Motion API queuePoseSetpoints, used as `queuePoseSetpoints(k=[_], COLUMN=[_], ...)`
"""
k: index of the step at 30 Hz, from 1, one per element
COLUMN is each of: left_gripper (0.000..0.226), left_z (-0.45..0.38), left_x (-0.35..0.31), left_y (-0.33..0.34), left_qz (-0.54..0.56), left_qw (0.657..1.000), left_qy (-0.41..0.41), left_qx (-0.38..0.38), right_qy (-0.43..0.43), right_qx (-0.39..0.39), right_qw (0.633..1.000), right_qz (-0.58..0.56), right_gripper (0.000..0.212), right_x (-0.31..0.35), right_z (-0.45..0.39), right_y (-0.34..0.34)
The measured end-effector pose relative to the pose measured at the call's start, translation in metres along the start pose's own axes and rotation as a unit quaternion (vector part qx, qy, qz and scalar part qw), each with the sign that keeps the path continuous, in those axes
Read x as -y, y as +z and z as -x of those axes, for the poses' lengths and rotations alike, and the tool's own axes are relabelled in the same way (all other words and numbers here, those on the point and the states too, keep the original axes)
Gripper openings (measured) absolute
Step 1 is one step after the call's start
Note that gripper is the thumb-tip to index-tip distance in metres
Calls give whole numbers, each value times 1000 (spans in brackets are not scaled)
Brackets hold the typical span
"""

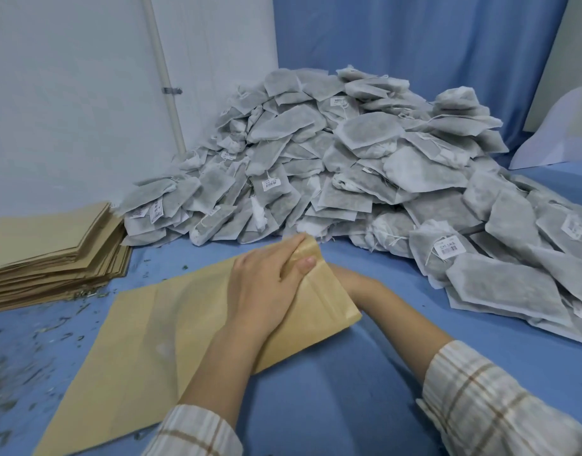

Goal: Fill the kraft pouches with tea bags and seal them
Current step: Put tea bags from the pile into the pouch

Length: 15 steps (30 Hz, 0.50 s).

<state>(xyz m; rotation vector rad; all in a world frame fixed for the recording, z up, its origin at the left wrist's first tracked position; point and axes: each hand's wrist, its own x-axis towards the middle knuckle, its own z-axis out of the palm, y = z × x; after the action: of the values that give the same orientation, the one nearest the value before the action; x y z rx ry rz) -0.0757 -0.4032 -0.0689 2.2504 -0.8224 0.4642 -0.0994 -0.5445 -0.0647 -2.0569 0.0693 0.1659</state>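
Observation:
A flat kraft pouch lies on the blue table cloth, its mouth pointing to the far right. My left hand lies on top of that end and grips the upper edge of the mouth, thumb curled round the paper. My right hand reaches into or behind the pouch mouth; only its wrist shows, and the fingers are hidden by the paper. A big heap of grey tea bags with strings and small labels rises just beyond the pouch and spreads along the right side.
A stack of flat kraft pouches sits at the left edge. Loose tea crumbs litter the cloth at the left. A white pipe runs up the back wall, and a white curved board stands at the far right.

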Motion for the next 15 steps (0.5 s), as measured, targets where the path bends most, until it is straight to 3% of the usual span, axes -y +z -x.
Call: queuePoseSetpoints(k=[2,4,7,9,11,15], left_gripper=[42,42,42,41,41,40], left_z=[-4,-11,-23,-32,-42,-55], left_x=[6,10,16,20,21,21], left_y=[-1,2,10,17,22,32], left_qz=[-16,-28,-73,-91,-102,-104], left_qw=[999,998,994,991,989,988], left_qy=[-29,-50,-71,-84,-93,-94], left_qx=[-9,-22,-36,-44,-55,-68], right_qy=[-14,-60,-105,-95,-73,-21], right_qx=[51,11,-172,-351,-475,-509], right_qw=[995,996,974,930,875,860], right_qz=[82,70,-105,-56,50,29], right_gripper=[22,26,16,23,30,40], right_x=[3,0,-11,-23,-33,-42], right_z=[1,-4,-21,-34,-44,-62], right_y=[-4,-11,-27,-42,-57,-67])
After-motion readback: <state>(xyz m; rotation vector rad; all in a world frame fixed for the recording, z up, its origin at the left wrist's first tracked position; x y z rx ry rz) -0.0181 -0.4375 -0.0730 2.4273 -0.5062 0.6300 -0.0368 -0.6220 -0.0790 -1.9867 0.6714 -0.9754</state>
